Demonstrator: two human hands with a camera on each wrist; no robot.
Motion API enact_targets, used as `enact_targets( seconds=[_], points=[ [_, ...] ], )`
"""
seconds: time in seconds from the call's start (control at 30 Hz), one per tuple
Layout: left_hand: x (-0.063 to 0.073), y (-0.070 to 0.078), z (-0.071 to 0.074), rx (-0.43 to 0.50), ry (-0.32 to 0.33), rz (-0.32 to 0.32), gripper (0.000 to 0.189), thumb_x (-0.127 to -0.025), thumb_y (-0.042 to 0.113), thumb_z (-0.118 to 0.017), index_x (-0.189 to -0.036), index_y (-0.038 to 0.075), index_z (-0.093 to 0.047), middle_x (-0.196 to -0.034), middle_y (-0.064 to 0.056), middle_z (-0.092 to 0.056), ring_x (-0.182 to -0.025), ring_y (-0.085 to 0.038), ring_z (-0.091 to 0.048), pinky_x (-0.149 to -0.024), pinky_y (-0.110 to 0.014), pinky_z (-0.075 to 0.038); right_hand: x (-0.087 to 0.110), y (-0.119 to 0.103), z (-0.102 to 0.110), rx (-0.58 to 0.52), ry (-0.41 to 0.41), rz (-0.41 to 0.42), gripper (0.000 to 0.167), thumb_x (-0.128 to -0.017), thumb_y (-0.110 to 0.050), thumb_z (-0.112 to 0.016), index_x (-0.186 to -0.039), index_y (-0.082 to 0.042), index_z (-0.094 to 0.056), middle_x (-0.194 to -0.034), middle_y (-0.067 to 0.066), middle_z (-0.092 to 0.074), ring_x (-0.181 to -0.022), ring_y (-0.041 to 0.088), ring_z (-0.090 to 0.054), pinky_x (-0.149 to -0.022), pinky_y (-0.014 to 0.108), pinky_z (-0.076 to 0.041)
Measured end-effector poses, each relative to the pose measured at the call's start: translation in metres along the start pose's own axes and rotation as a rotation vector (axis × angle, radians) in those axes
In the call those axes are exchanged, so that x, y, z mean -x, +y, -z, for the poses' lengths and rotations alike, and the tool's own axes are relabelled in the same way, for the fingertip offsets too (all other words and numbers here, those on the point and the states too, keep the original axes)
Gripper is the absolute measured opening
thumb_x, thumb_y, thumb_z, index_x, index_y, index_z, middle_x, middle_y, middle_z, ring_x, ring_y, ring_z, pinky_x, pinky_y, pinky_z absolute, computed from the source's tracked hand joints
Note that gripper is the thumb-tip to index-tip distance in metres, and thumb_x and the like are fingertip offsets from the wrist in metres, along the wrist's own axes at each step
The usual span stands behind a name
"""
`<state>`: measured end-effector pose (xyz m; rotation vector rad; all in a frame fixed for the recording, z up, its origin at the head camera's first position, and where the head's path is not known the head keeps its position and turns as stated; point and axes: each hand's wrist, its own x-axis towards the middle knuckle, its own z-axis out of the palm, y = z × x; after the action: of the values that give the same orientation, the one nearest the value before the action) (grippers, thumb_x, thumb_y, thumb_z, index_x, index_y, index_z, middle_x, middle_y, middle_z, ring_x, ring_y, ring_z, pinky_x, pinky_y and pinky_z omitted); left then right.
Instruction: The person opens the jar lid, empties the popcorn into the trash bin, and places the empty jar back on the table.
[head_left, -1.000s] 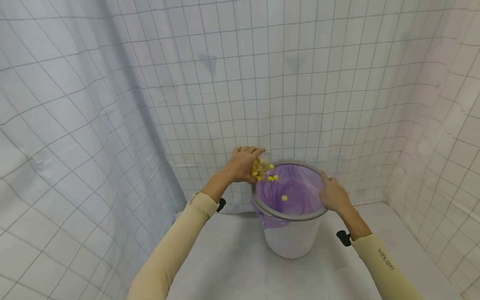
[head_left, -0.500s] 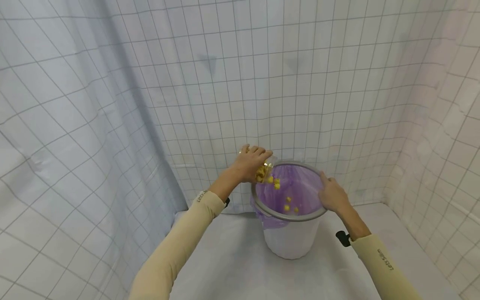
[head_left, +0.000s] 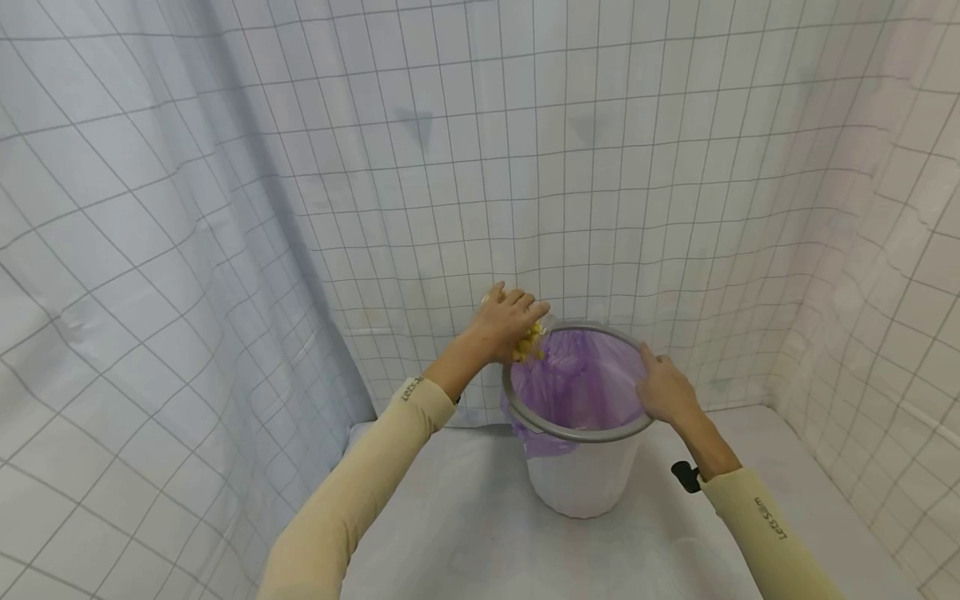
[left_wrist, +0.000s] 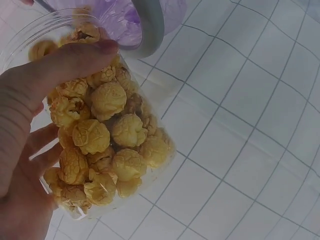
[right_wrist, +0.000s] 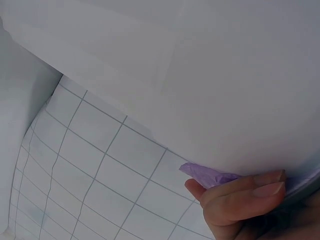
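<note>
My left hand (head_left: 501, 325) grips a clear plastic jar (left_wrist: 35, 35) of yellow popcorn (left_wrist: 90, 136), tipped over the left rim of a trash can (head_left: 581, 483). In the left wrist view, the thumb crosses the jar near its mouth, and popcorn fills much of it. A purple bag (head_left: 611, 367) lines the white can and folds over its grey rim ring (head_left: 592, 436). On the opposite side, my right hand (head_left: 666, 390) holds that rim. The right wrist view shows its fingertips (right_wrist: 267, 190) curled under the rim against the can's outside, beside a bit of purple bag. The can's bottom inside is hidden.
The can stands on a white surface (head_left: 465, 517). White grid-patterned sheeting (head_left: 465, 167) hangs close behind it, with more on the left (head_left: 112, 292) and right (head_left: 885, 275).
My left hand has shifted right with the jar, its wrist turned further over. Popcorn pieces falling into the can earlier are no longer seen in the air. The right hand stays put.
</note>
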<state>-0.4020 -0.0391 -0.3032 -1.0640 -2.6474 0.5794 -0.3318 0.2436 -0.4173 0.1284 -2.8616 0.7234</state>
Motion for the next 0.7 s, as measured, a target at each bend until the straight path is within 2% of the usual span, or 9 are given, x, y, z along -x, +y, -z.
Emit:
enact_targets(
  seconds=[0.17, 0.3, 0.5, 0.7],
  points=[
    [-0.001, 0.002, 0.001, -0.051, 0.012, -0.007, 0.099, -0.081, 0.045, -0.088, -0.157, 0.021, -0.030, -0.160, -0.008, -0.041, -0.152, -0.030, -0.036, -0.129, -0.058, -0.022, 0.000, -0.001, 0.000, -0.001, 0.005, -0.005, 0.069, -0.093, -0.006, -0.041, -0.158, 0.010, -0.024, -0.140, 0.047, -0.043, -0.109, 0.058, -0.061, -0.086, 0.066, -0.055],
    [-0.001, 0.003, 0.001, -0.107, 0.029, -0.016, 0.095, -0.083, 0.051, -0.084, -0.156, 0.021, -0.031, -0.158, -0.007, -0.043, -0.151, -0.029, -0.037, -0.129, -0.057, -0.024, 0.000, -0.001, -0.001, -0.003, 0.009, -0.010, 0.069, -0.093, -0.006, -0.041, -0.158, 0.010, -0.025, -0.140, 0.047, -0.043, -0.108, 0.058, -0.061, -0.085, 0.066, -0.055],
    [-0.002, 0.006, 0.002, -0.157, 0.067, -0.032, 0.096, -0.080, 0.059, -0.081, -0.155, 0.021, -0.034, -0.154, -0.008, -0.046, -0.149, -0.029, -0.041, -0.128, -0.056, -0.027, -0.001, -0.001, -0.002, -0.010, 0.010, -0.013, 0.069, -0.093, -0.007, -0.039, -0.159, 0.008, -0.024, -0.141, 0.047, -0.043, -0.109, 0.059, -0.061, -0.085, 0.067, -0.055],
    [-0.001, 0.011, 0.002, -0.208, 0.125, -0.056, 0.087, -0.081, 0.043, -0.087, -0.149, 0.021, -0.038, -0.149, -0.006, -0.051, -0.145, -0.027, -0.046, -0.127, -0.054, -0.032, 0.000, 0.001, -0.002, 0.002, 0.022, -0.009, 0.069, -0.093, -0.008, -0.041, -0.158, 0.008, -0.025, -0.139, 0.047, -0.044, -0.105, 0.057, -0.062, -0.082, 0.066, -0.055]
  ],
)
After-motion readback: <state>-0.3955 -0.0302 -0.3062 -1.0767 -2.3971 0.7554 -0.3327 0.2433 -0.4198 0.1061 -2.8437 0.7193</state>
